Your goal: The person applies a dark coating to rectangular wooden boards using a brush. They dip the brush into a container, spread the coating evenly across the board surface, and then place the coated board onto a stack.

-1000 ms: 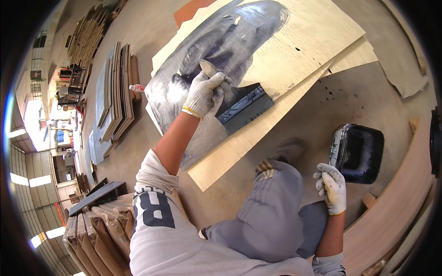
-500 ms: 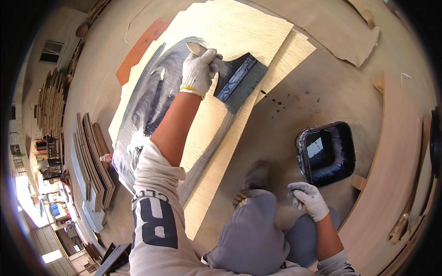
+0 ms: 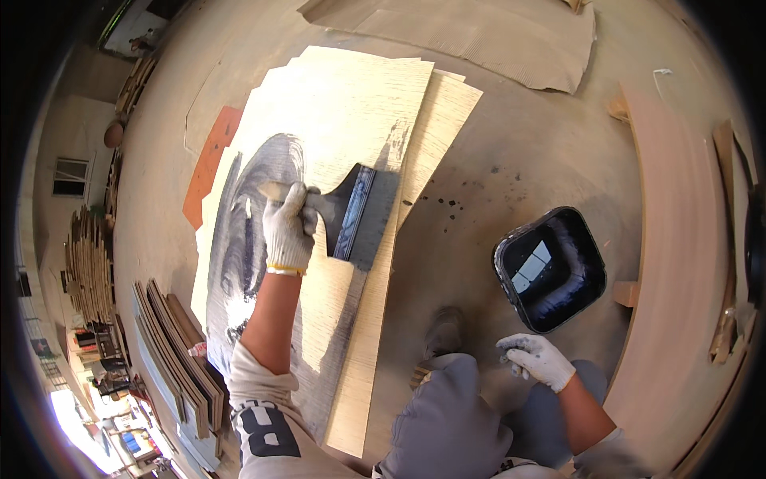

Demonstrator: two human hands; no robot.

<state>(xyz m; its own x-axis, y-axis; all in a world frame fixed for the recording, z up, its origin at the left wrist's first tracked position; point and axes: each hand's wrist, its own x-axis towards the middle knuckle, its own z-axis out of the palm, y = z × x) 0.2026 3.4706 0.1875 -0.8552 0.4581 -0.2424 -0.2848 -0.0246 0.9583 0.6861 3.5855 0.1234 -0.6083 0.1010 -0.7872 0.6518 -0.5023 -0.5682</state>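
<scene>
My left hand, in a white knitted glove, is closed round the pale handle of a wide paint brush. The brush's flat bristles press on the right part of a pale wood-grain board, the top one of a stack. Dark, wet, swirling paint covers the board's left part, and a greyish streak runs along its right side, both beyond and nearer than the brush. My right hand, gloved with dark-stained fingertips, hovers by my knee, fingers loosely bent and apart, with nothing seen in them.
A black square bucket of dark liquid stands on the floor at right. Past it lies a long brownish panel. Cardboard lies at the far side, a reddish-orange sheet beside the stack, and several leaning boards at left.
The view has shifted. Against the board, the brush now sits nearer to me along the right side, and a fresh dark streak shows beyond it. My right hand stays by my knee.
</scene>
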